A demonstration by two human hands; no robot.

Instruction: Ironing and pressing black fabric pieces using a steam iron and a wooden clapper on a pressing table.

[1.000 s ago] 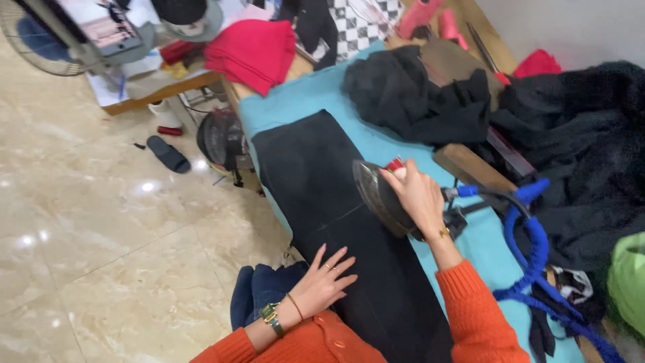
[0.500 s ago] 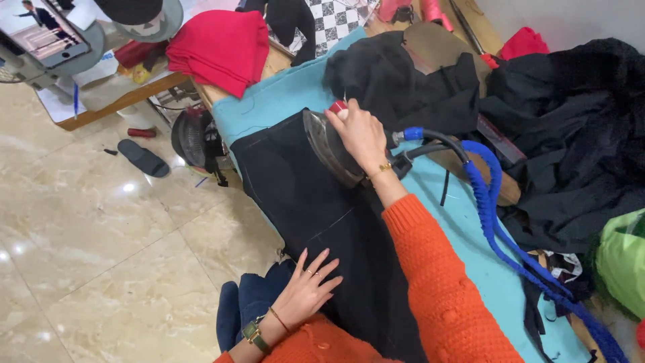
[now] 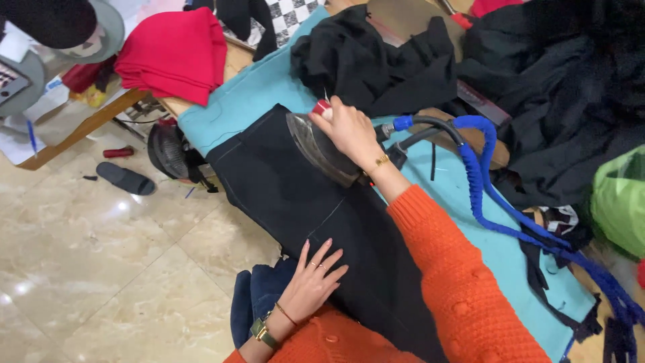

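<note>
A long black garment (image 3: pixel 302 195) lies flat on a turquoise ironing surface (image 3: pixel 248 101). My right hand (image 3: pixel 349 131) grips the handle of a steam iron (image 3: pixel 319 148), which is tipped on its side so its shiny soleplate faces left, near the far end of the garment. My left hand (image 3: pixel 316 275) lies flat, fingers spread, on the near edge of the black garment. A blue-wrapped hose (image 3: pixel 484 181) and black cable run from the iron off to the right.
A heap of black clothes (image 3: pixel 376 60) sits beyond the iron and another at the right (image 3: pixel 564 101). Folded red fabric (image 3: pixel 175 54) lies on a wooden table at upper left. A green bag (image 3: pixel 621 202) is at the right edge. A slipper (image 3: pixel 124 178) lies on the tiled floor.
My right hand has pushed the iron away from me, toward the far end of the garment. My left hand has stayed flat on the near edge.
</note>
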